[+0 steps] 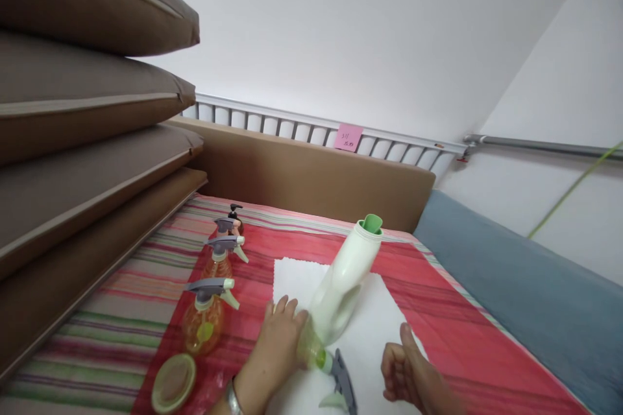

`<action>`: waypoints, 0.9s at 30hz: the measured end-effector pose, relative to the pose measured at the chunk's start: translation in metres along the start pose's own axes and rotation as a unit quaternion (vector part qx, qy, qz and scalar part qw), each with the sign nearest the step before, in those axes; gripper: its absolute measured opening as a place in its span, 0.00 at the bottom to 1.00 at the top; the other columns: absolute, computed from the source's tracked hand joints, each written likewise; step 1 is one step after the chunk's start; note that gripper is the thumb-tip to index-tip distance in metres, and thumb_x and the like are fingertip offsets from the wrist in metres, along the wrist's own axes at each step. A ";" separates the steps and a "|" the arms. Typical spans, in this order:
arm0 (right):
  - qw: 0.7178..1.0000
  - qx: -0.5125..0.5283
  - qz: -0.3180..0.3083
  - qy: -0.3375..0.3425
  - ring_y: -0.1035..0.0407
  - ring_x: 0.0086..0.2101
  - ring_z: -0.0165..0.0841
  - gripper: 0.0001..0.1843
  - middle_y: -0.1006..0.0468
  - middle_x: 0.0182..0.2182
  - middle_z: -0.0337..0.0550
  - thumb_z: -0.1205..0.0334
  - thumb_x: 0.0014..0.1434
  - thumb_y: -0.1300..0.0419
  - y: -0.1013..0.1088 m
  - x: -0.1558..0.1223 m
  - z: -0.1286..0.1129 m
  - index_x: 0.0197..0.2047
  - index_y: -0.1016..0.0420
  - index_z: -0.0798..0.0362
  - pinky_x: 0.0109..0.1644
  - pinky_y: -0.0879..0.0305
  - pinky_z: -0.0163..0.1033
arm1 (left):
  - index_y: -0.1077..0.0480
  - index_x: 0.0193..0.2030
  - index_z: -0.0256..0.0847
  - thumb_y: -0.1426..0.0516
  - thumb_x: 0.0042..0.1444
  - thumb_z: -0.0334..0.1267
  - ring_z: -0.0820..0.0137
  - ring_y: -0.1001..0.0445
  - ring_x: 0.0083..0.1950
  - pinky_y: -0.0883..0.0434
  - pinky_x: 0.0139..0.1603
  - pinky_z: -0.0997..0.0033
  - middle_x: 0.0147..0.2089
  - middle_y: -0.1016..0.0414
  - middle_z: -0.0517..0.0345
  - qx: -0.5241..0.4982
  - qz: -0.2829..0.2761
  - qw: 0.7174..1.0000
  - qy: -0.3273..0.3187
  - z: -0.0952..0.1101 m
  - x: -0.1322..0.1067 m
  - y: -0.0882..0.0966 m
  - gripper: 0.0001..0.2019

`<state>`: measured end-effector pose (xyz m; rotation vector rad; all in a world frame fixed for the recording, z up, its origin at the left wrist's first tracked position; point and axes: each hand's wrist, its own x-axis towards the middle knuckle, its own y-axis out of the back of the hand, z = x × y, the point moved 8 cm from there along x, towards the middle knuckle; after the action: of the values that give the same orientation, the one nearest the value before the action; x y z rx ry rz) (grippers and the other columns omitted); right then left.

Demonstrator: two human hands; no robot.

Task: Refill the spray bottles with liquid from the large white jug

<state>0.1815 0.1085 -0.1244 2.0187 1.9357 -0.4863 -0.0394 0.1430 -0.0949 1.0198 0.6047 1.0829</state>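
My left hand (285,343) is wrapped round a small green spray bottle (311,347), whose grey-and-green trigger head (343,382) points toward me and to the right. Right behind it is a white bottle (341,285) with a green spout at its mouth, slanting up to the right; whether it touches my left fingers I cannot tell. Under both bottles lies a white cloth (296,275). To the right, my right hand (409,366) hovers near the cloth's edge, thumb raised and fingers loosely bent, holding nothing.
Orange spray bottles (202,324) and a black pump bottle (235,217) stand in a row at left, with a round green-rimmed lid or dish (174,382) nearer me. Brown cushions (92,142) are stacked at far left. A brown panel (302,172) and a blue-grey one (516,279) border the red cover.
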 end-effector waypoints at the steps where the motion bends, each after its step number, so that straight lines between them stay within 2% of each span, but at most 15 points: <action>1: 1.000 -0.001 -0.011 -0.004 0.40 0.12 0.25 0.41 0.35 0.09 0.38 0.26 0.51 0.61 -0.001 0.001 0.004 0.12 0.34 0.54 0.20 0.41 0.31 | 0.36 0.57 0.47 0.31 0.31 0.43 0.47 0.46 0.64 0.51 0.61 0.43 0.62 0.38 0.44 0.020 -0.018 1.000 0.002 -0.002 0.002 -0.010 0.41; 3: 1.000 0.001 -0.030 -0.006 0.39 0.11 0.25 0.41 0.34 0.09 0.38 0.27 0.52 0.61 -0.003 0.002 0.009 0.13 0.32 0.54 0.19 0.42 0.30 | 0.38 0.58 0.46 0.30 0.27 0.39 0.43 0.47 0.64 0.50 0.60 0.40 0.63 0.40 0.42 0.055 -0.039 0.998 0.003 -0.007 0.005 -0.024 0.45; 6: 0.999 0.006 -0.044 -0.001 0.38 0.11 0.25 0.41 0.32 0.09 0.39 0.27 0.51 0.60 -0.005 0.002 0.015 0.14 0.30 0.55 0.18 0.43 0.29 | 0.39 0.58 0.46 0.32 0.33 0.31 0.44 0.42 0.61 0.42 0.55 0.41 0.60 0.37 0.41 0.094 -0.039 0.995 0.011 -0.012 0.006 -0.031 0.41; 10: 0.999 -0.004 -0.045 0.001 0.38 0.11 0.25 0.41 0.32 0.09 0.39 0.26 0.49 0.57 -0.007 0.000 0.017 0.15 0.29 0.55 0.17 0.44 0.28 | 0.35 0.53 0.45 0.41 0.43 0.24 0.50 0.36 0.53 0.36 0.48 0.49 0.52 0.32 0.43 0.108 -0.015 0.994 0.030 -0.013 0.000 -0.021 0.28; 15: 0.999 -0.026 -0.026 0.013 0.38 0.12 0.26 0.41 0.33 0.09 0.39 0.24 0.47 0.58 -0.001 -0.009 0.004 0.15 0.31 0.54 0.19 0.41 0.31 | 0.34 0.51 0.45 0.42 0.36 0.23 0.51 0.36 0.51 0.34 0.46 0.53 0.49 0.31 0.47 0.079 -0.012 0.997 0.022 -0.004 -0.021 0.006 0.31; 20: 0.994 -0.045 0.042 0.093 0.35 0.15 0.31 0.37 0.32 0.11 0.40 0.24 0.45 0.53 0.022 -0.034 -0.044 0.17 0.31 0.53 0.24 0.35 0.38 | 0.36 0.54 0.50 0.35 0.31 0.34 0.54 0.35 0.49 0.35 0.47 0.56 0.49 0.32 0.52 -0.055 0.019 0.998 -0.024 0.009 -0.045 0.036 0.37; 23: 0.979 -0.016 0.109 0.172 0.32 0.21 0.35 0.33 0.27 0.17 0.42 0.28 0.45 0.47 0.032 -0.054 -0.074 0.25 0.27 0.53 0.28 0.32 0.40 | 0.36 0.55 0.49 0.32 0.30 0.40 0.56 0.36 0.51 0.37 0.52 0.58 0.51 0.33 0.52 -0.159 0.046 0.985 -0.039 0.014 -0.048 0.047 0.39; 25: 0.975 0.007 0.117 0.191 0.30 0.25 0.36 0.31 0.25 0.22 0.44 0.30 0.45 0.44 0.027 -0.059 -0.078 0.31 0.26 0.53 0.30 0.32 0.41 | 0.36 0.54 0.47 0.32 0.30 0.42 0.57 0.36 0.52 0.38 0.54 0.60 0.52 0.33 0.52 -0.260 0.062 0.963 -0.032 0.016 -0.046 0.049 0.39; 27: 0.982 0.020 0.084 0.167 0.29 0.27 0.38 0.33 0.23 0.28 0.47 0.30 0.41 0.40 0.012 -0.055 -0.066 0.35 0.26 0.52 0.30 0.31 0.41 | 0.38 0.55 0.44 0.33 0.32 0.45 0.58 0.34 0.52 0.37 0.52 0.62 0.51 0.32 0.50 -0.371 0.071 0.926 -0.011 0.018 -0.042 0.045 0.39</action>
<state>0.1936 0.0873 -0.0414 2.3897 1.9199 -0.1529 -0.0601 0.1026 -0.0496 0.4102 0.0659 1.2836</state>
